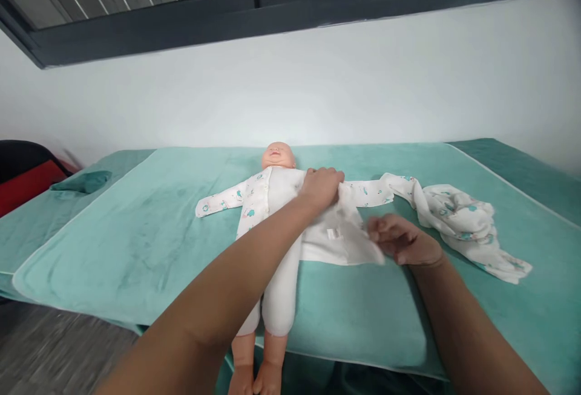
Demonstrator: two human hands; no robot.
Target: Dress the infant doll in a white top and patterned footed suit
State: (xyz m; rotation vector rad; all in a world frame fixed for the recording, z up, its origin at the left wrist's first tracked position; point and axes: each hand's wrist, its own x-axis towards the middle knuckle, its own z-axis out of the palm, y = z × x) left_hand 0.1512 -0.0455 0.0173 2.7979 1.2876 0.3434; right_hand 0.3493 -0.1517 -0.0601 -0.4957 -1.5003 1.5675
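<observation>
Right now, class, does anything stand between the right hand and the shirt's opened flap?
Nothing visible does. The right hand is beside the flap's outer edge; blur hides whether its fingers touch. The left hand is farther up, near the doll's shoulder.

Teal-covered surface (113,250) with 1 dressed doll (282,286) face up and 1 crumpled patterned white cloth (467,216) at right.

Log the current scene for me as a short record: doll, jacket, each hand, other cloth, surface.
doll: on its back, head toward the wall
jacket: printed outside, one front spread open, white inside and label showing
left hand: on the jacket near the doll's shoulder
right hand: at the open front's edge; blurred, contact unclear
other cloth: printed, bunched beyond the right hand
surface: green cover
</observation>
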